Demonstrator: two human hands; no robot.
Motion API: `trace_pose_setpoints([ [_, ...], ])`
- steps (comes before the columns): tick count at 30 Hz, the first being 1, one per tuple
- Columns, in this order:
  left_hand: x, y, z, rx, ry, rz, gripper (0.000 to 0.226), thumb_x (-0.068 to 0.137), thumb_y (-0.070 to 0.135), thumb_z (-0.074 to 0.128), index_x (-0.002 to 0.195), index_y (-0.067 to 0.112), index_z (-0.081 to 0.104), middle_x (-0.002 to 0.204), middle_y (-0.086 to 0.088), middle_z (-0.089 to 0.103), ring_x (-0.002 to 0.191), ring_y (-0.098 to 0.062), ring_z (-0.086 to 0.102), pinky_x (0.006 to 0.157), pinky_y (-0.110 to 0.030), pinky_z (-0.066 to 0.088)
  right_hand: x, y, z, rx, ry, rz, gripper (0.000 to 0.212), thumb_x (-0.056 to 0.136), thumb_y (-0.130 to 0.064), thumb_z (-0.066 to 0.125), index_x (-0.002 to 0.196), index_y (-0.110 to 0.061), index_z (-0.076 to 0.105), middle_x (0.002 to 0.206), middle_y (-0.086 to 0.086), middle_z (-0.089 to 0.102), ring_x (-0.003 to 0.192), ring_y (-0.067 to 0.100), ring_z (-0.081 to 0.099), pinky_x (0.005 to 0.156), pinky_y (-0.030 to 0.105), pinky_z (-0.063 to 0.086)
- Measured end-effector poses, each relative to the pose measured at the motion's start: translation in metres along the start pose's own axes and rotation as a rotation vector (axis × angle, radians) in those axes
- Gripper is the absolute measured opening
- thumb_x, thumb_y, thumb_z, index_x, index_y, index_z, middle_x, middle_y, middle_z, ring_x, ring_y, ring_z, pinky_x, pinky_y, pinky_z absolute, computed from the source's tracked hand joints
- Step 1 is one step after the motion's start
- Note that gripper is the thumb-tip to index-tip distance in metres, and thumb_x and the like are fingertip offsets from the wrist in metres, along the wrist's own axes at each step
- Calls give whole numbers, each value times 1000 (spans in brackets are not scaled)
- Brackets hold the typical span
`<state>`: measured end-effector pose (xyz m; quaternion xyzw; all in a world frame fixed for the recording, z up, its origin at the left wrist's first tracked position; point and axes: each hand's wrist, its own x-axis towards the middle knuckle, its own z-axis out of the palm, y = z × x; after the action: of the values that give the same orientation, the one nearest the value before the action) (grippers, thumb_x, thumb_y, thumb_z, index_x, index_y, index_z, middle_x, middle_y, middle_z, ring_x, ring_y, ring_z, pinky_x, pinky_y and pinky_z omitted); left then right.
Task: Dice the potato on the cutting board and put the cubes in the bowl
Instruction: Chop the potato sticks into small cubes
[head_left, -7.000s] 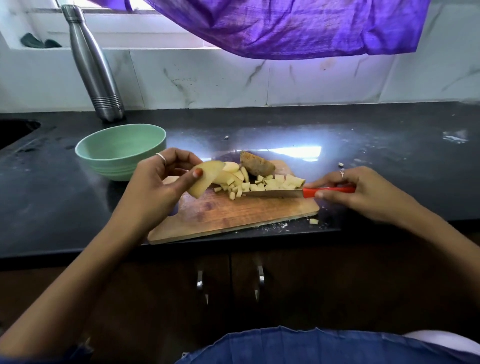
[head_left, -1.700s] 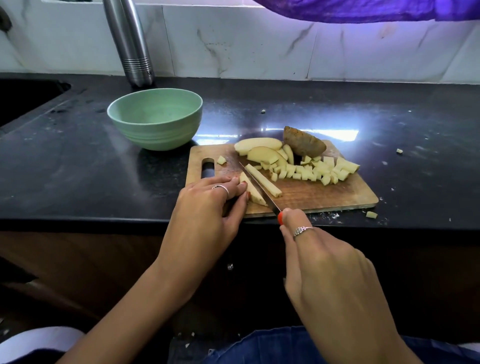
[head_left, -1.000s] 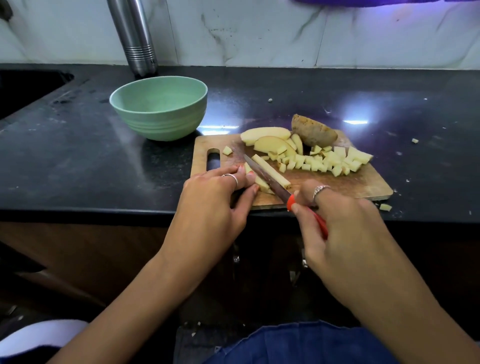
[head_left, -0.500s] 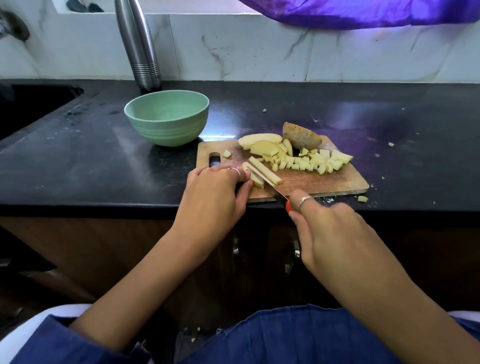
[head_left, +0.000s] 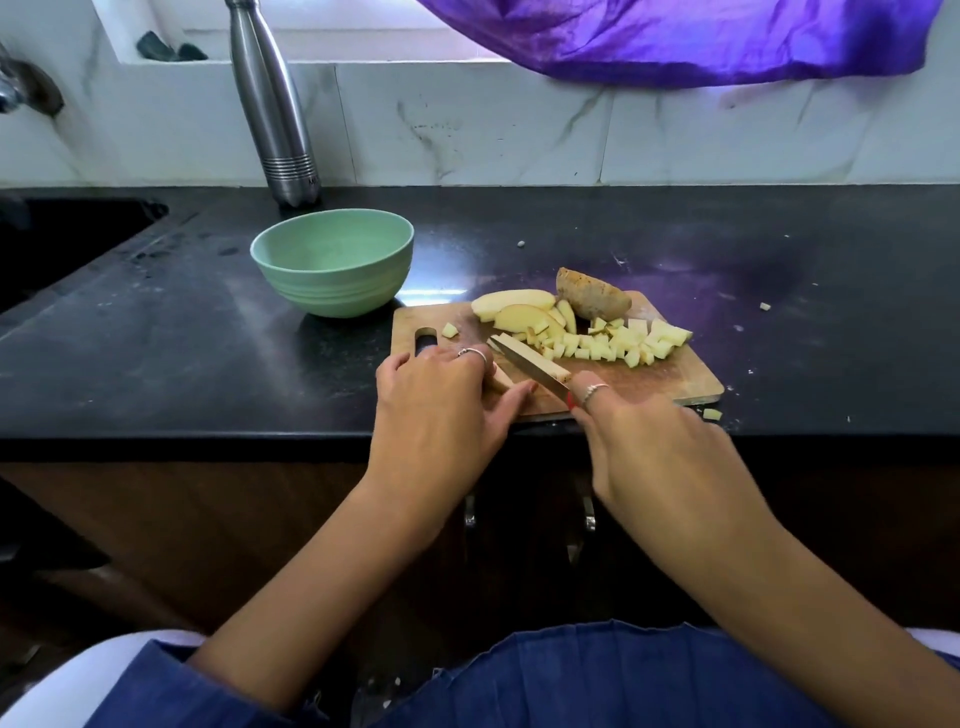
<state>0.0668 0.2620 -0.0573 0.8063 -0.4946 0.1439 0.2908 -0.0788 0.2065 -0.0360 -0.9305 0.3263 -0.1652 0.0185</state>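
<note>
A wooden cutting board lies at the counter's front edge. On it are a pile of potato cubes, pale slices and an unpeeled potato piece. My left hand holds down a potato slice near the board's front, mostly hiding it. My right hand grips a red-handled knife, its blade lying beside a cut potato stick. The green bowl stands left of the board and looks empty.
A steel bottle stands behind the bowl against the tiled wall. A sink lies at the far left. Stray potato bits lie on the black counter. Purple cloth hangs above.
The slice I held up earlier now lies on the board, partly cut into sticks. Over the last second the knife has stayed at the slice under my left hand; the camera view has shifted.
</note>
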Motion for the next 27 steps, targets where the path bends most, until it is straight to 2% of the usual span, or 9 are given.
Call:
trace_pose_setpoints([
  [2, 2, 0, 0, -25, -32, -19, 27, 84, 49, 60, 88, 23, 62, 76, 13, 50, 89, -13, 54, 94, -40, 37, -4, 8, -1, 89, 7, 53, 29, 98, -29, 39, 127, -32, 39, 74, -6, 50, 72, 17, 57, 64, 32, 49],
  [5, 7, -9, -5, -116, -147, -18, 17, 84, 34, 60, 97, 22, 63, 82, 12, 54, 87, -9, 52, 93, -41, 41, -8, 19, -7, 251, -8, 109, 4, 95, -34, 44, 97, -32, 47, 70, -7, 53, 60, 10, 51, 55, 28, 46],
  [8, 12, -19, -14, -211, -258, -17, 22, 81, 17, 60, 102, 23, 66, 77, 9, 55, 66, -1, 45, 78, -31, 43, -9, 34, -17, 355, -72, 161, 11, 92, -35, 51, 85, -29, 44, 63, -9, 49, 51, 5, 44, 44, 17, 37],
  [12, 15, -23, -15, -232, -218, 8, 25, 81, 17, 65, 105, 26, 67, 66, 19, 36, 65, -3, 40, 70, -30, 35, -11, 36, -26, 422, -60, 159, 6, 89, -36, 52, 90, -30, 54, 50, -6, 43, 51, 4, 35, 47, 15, 37],
  [16, 17, -31, -4, -202, -125, 17, 17, 80, 34, 69, 94, 24, 69, 84, 18, 51, 83, -6, 44, 84, -41, 46, -14, 20, -17, 406, -19, 108, 25, 89, -36, 47, 112, -38, 54, 58, -10, 49, 51, 9, 51, 41, 18, 38],
  [19, 18, -35, 2, -228, -89, 24, 12, 80, 35, 69, 85, 24, 71, 94, 10, 60, 89, -9, 49, 83, -42, 47, -16, 6, -6, 313, 15, 71, 34, 90, -34, 43, 121, -34, 56, 55, -18, 44, 39, 7, 42, 40, 20, 38],
  [21, 18, -38, 4, -235, -70, 38, 19, 79, 40, 66, 84, 24, 72, 95, 9, 62, 93, -11, 53, 83, -37, 47, -17, -1, 2, 283, 30, 58, 34, 92, -27, 45, 124, -27, 56, 57, -18, 45, 40, 5, 43, 37, 29, 43],
  [24, 17, -41, 6, -221, -72, 47, 28, 76, 43, 60, 87, 21, 74, 98, 7, 64, 97, -10, 53, 81, -23, 41, -20, -8, 9, 251, 69, 36, 38, 85, -16, 57, 123, -17, 60, 58, -12, 53, 39, 9, 49, 32, 26, 42],
  [27, 15, -41, 7, -234, -64, 45, 27, 76, 40, 62, 89, 20, 74, 99, 6, 65, 99, -10, 54, 77, -4, 35, -17, -12, 11, 212, 71, 41, 41, 81, -18, 56, 121, -16, 62, 58, -8, 56, 38, 12, 50, 30, 27, 42],
])
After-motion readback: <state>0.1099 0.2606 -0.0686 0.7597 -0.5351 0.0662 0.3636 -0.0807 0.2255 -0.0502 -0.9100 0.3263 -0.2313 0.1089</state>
